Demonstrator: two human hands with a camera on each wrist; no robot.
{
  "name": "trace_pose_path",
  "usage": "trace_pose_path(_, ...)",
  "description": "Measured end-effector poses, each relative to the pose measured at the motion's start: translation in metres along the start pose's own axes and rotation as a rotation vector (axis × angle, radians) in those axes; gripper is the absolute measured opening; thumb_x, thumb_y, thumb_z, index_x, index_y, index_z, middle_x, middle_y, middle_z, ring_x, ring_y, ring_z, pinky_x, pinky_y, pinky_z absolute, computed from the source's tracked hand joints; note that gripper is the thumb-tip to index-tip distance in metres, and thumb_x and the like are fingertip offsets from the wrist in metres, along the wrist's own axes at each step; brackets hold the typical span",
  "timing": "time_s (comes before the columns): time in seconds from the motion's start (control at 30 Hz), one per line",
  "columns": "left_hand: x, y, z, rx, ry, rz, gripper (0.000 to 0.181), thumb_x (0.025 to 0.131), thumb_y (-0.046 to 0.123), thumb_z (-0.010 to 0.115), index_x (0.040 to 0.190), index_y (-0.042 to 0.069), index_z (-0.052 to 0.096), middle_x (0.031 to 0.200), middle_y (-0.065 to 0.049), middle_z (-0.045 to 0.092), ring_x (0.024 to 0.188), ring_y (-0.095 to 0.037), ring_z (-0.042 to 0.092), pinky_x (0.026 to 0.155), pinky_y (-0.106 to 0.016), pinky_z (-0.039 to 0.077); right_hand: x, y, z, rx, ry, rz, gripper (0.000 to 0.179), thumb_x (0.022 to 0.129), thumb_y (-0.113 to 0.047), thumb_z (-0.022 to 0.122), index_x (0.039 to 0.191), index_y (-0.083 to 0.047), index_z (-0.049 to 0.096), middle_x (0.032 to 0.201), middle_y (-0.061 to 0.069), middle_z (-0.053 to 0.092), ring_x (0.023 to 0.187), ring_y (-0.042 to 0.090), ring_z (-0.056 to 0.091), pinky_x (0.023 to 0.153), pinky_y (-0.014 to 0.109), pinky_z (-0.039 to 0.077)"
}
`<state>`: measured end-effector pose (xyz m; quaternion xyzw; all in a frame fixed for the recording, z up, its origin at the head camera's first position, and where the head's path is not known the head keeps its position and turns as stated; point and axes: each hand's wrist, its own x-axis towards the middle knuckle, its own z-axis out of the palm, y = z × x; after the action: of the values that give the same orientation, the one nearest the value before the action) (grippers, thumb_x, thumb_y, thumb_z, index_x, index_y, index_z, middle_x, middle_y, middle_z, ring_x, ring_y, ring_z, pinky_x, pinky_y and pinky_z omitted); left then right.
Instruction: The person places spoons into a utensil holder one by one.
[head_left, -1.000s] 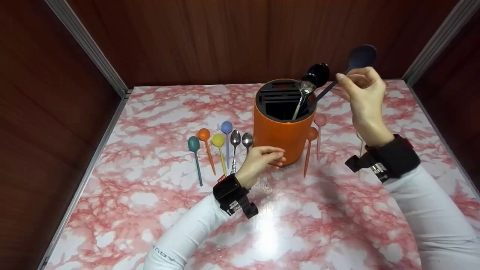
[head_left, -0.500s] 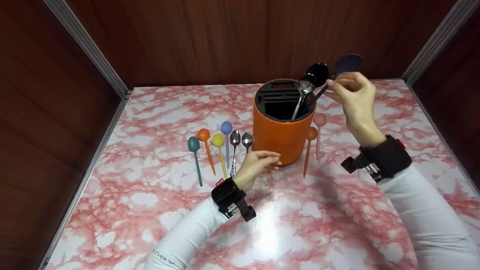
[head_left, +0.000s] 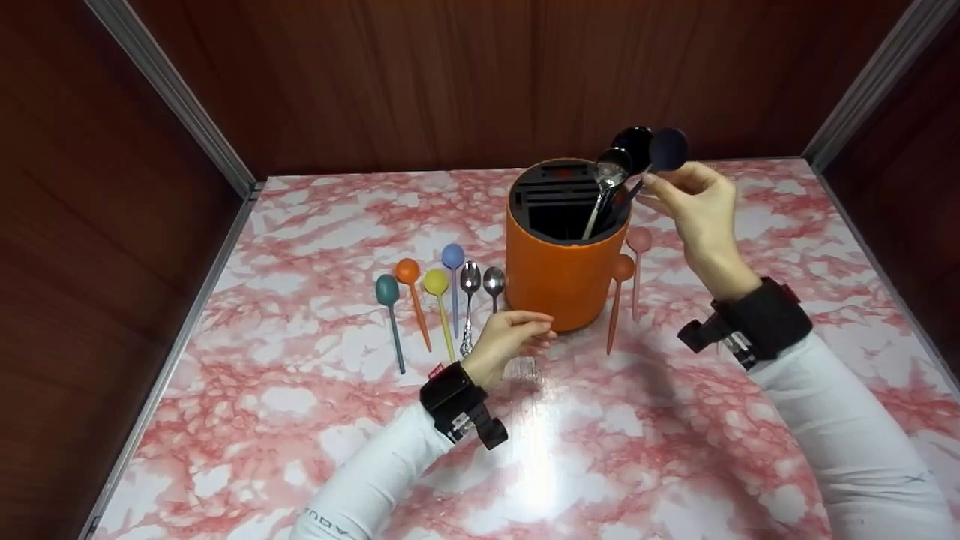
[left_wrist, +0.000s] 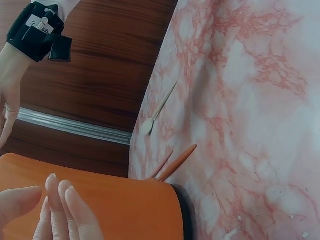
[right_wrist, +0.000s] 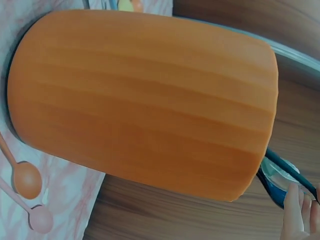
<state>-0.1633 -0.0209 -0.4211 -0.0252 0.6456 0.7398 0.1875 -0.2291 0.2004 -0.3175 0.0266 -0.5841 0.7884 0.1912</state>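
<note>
In the head view my right hand point(head_left: 703, 214) pinches the handle of a dark spoon point(head_left: 667, 150) between thumb and fingers. Its round bowl points up, and its handle slants down into the orange utensil holder point(head_left: 566, 285) at the right of the black slotted top. A silver spoon point(head_left: 609, 174) and another black round-bowled utensil point(head_left: 631, 146) lean in the same opening. My left hand point(head_left: 511, 341) hovers low by the holder's front base, its fingers relaxed with nothing between them. In the left wrist view, those fingers point(left_wrist: 56, 210) overlap the orange wall.
Left of the holder lie several spoons: green point(head_left: 388, 289), orange point(head_left: 408, 268), yellow point(head_left: 436, 282), blue point(head_left: 453, 255), and silver ones point(head_left: 470, 277). An orange-brown spoon point(head_left: 622, 268) and a pink one point(head_left: 639, 240) lie at its right. A cream spoon point(left_wrist: 148, 126) lies farther right. Wooden walls enclose the table.
My right hand has moved left and down with the dark spoon, whose handle has sunk deeper into the holder and stands steeper. My left hand has drifted slightly down and left.
</note>
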Motion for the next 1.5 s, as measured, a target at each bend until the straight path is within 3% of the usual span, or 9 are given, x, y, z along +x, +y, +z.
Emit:
trace_pose_path(0.27, 0.000, -0.004, -0.006, -0.032, 0.018, -0.031, 0.024, 0.093, -0.002, 0.059, 0.114, -0.014, 0.061, 0.080, -0.005, 0.069, 0.066, -0.011, 0.063, 0.067, -0.024, 0.058, -0.007, 0.008, -0.012, -0.004, -0.032, 0.048, 0.012, 0.085, 0.010, 0.068, 0.084, -0.001, 0.072, 0.077, 0.006, 0.068, 0.069, 0.014, 0.068, 0.070, 0.027, 0.060)
trace_pose_path(0.53, 0.002, -0.009, -0.014, -0.035, 0.028, -0.045, 0.024, 0.094, -0.002, 0.058, 0.115, -0.012, 0.061, 0.083, -0.006, 0.070, 0.070, -0.013, 0.065, 0.074, -0.028, 0.058, -0.013, 0.015, -0.029, -0.021, -0.014, 0.091, 0.008, 0.085, 0.004, 0.070, 0.084, -0.003, 0.072, 0.078, 0.005, 0.068, 0.069, 0.014, 0.068, 0.070, 0.025, 0.059)
trace_pose_path(0.73, 0.003, -0.009, -0.018, -0.053, 0.019, -0.026, 0.027, 0.095, -0.003, 0.055, 0.118, -0.017, 0.056, 0.087, -0.011, 0.069, 0.067, -0.011, 0.063, 0.073, -0.027, 0.059, -0.022, 0.022, -0.039, -0.041, -0.052, 0.120, 0.004, 0.087, 0.002, 0.069, 0.089, -0.001, 0.071, 0.082, 0.006, 0.069, 0.073, 0.014, 0.068, 0.071, 0.025, 0.059)
trace_pose_path(0.93, 0.006, -0.010, -0.025, -0.043, 0.026, -0.009, 0.028, 0.095, -0.003, 0.054, 0.119, -0.018, 0.055, 0.084, -0.007, 0.067, 0.070, -0.011, 0.062, 0.073, -0.028, 0.058, -0.032, 0.031, -0.045, -0.094, -0.087, 0.158, 0.011, 0.090, 0.002, 0.065, 0.091, -0.006, 0.072, 0.084, 0.002, 0.070, 0.076, 0.012, 0.068, 0.071, 0.025, 0.059)
trace_pose_path(1.13, 0.011, -0.012, -0.031, -0.040, 0.042, -0.017, 0.029, 0.096, -0.002, 0.053, 0.121, -0.017, 0.055, 0.094, -0.020, 0.068, 0.069, -0.011, 0.062, 0.077, -0.032, 0.058, -0.040, 0.040, -0.051, -0.184, -0.118, 0.215, 0.015, 0.091, 0.000, 0.064, 0.090, -0.014, 0.071, 0.084, -0.003, 0.070, 0.077, 0.010, 0.067, 0.071, 0.022, 0.058)
trace_pose_path(1.2, 0.012, -0.012, -0.033, -0.057, 0.051, -0.019, 0.029, 0.095, -0.003, 0.053, 0.121, -0.018, 0.054, 0.095, -0.022, 0.068, 0.067, -0.010, 0.061, 0.073, -0.030, 0.058, -0.043, 0.043, -0.052, -0.192, -0.127, 0.232, 0.013, 0.092, 0.000, 0.063, 0.093, -0.010, 0.070, 0.085, -0.004, 0.069, 0.076, 0.009, 0.067, 0.070, 0.021, 0.058)
trace_pose_path(1.3, 0.015, -0.012, -0.035, -0.077, 0.060, -0.017, 0.029, 0.095, -0.005, 0.052, 0.121, -0.019, 0.053, 0.089, -0.020, 0.068, 0.064, -0.009, 0.060, 0.068, -0.026, 0.058, -0.048, 0.046, -0.055, -0.190, -0.139, 0.256, 0.013, 0.092, 0.001, 0.063, 0.095, -0.010, 0.069, 0.086, -0.004, 0.069, 0.076, 0.010, 0.067, 0.071, 0.022, 0.058)
trace_pose_path(1.4, 0.020, -0.013, -0.039, -0.094, 0.074, -0.026, 0.029, 0.095, -0.005, 0.052, 0.120, -0.019, 0.053, 0.081, -0.009, 0.067, 0.062, -0.009, 0.060, 0.066, -0.024, 0.058, -0.051, 0.049, -0.057, -0.196, -0.150, 0.272, 0.012, 0.091, 0.000, 0.064, 0.096, -0.010, 0.069, 0.087, -0.004, 0.069, 0.077, 0.009, 0.067, 0.072, 0.022, 0.058)
trace_pose_path(1.5, 0.026, -0.013, -0.043, -0.087, 0.100, -0.042, 0.028, 0.095, -0.005, 0.052, 0.120, -0.019, 0.055, 0.081, -0.009, 0.067, 0.062, -0.009, 0.060, 0.067, -0.023, 0.058, -0.054, 0.052, -0.059, -0.210, -0.172, 0.280, 0.015, 0.092, 0.001, 0.062, 0.095, -0.012, 0.069, 0.085, -0.004, 0.068, 0.076, 0.009, 0.067, 0.072, 0.022, 0.058)
